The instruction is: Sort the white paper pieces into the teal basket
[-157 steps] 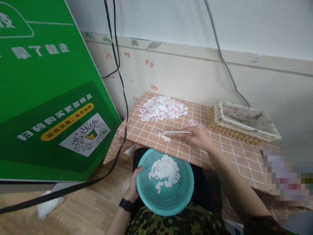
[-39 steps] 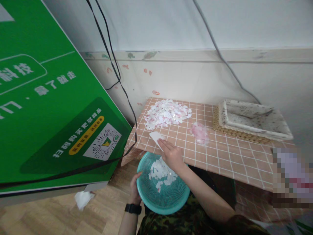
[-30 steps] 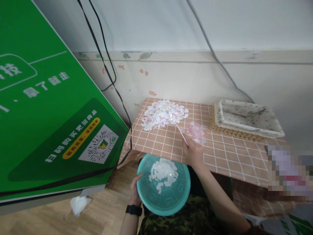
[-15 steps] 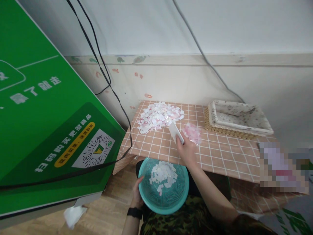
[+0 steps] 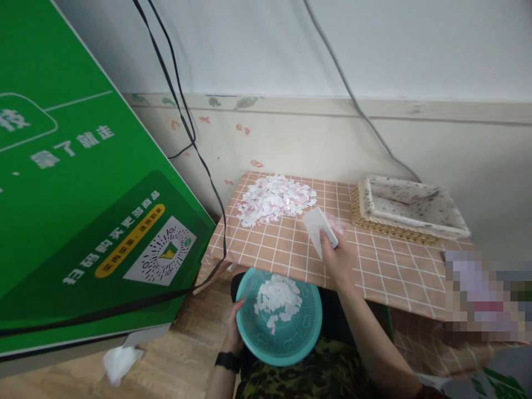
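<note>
- Wall (image 5: 299, 138): white, orange and green marks L of centre; grey cable (image 5: 344, 83) hangs down it.
- Table (image 5: 394, 277): brown check cloth, set agst. wall.
- Green panel (image 5: 83, 194) at far L; black cord (image 5: 211, 183) runs down in front of it.
- Pile (image 5: 274, 199) of white & pink bits at table's back L; pink heap (image 5: 336, 223) to its R, part hidden by R hand.
- R hand (image 5: 341, 255): over table nr. front edge, fingers closed on white slab (image 5: 315, 227), thumb on top. Slab tilted; contact w/ cloth can't be told from where I stand.
- L hand (image 5: 236, 324): grips rim of colander (image 5: 286, 341), thumb over edge, other fingers mostly hidden. Black strap (image 5: 228, 361) on wrist.
- Colander: on person's lap, below table edge; white bits (image 5: 277, 296) inside, approx. centre.
- Basket (image 5: 361, 213), cloth-lined: on table, R of pink heap, nr. wall.
- Floor (image 5: 199, 310): wood, white bag (image 5: 120, 363) lying by panel.
</note>
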### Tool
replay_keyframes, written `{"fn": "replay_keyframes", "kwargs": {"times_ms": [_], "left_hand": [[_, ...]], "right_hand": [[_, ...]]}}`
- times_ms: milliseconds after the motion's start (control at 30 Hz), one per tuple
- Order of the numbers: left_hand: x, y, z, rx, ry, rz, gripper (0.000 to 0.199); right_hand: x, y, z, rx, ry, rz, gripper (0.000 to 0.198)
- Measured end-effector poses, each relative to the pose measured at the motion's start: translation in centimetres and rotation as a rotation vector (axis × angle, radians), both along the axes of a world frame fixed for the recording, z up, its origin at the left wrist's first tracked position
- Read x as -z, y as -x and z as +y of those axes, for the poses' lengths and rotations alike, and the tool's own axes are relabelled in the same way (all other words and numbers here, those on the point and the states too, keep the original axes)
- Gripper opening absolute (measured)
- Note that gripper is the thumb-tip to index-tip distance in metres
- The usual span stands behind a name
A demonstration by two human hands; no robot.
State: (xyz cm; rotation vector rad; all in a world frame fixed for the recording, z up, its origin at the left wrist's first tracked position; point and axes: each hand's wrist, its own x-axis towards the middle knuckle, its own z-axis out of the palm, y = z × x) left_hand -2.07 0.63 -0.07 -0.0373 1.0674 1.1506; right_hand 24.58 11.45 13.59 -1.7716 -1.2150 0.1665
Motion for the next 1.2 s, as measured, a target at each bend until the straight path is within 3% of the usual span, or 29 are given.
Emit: {"fn": "replay_keyframes", "kwargs": {"times_ms": [167,333,567,1200], "left_hand": [[0.5,-0.1,0.1,-0.058,-0.028,0.071,0.022],[-0.1,-0.1,-0.1,-0.028,-0.032,0.046,0.028],[-0.2,-0.2,0.1,-0.021,-0.029,0.044,0.027],[-0.3,-0.4,0.3,-0.056,-0.01,0.071,0.027]], "right_hand": [[-0.5,2.8,0.4,-0.249,0.009,-0.004,0.035],[-0.2,4.0,2.0,-0.217,-0.027,-0.083,0.035],[-0.3,3.7,2.8,-0.361,-0.003,0.01,0.034],[-0.1,3.2,4.2,-0.395,-0.01,0.087,0.038]]}}
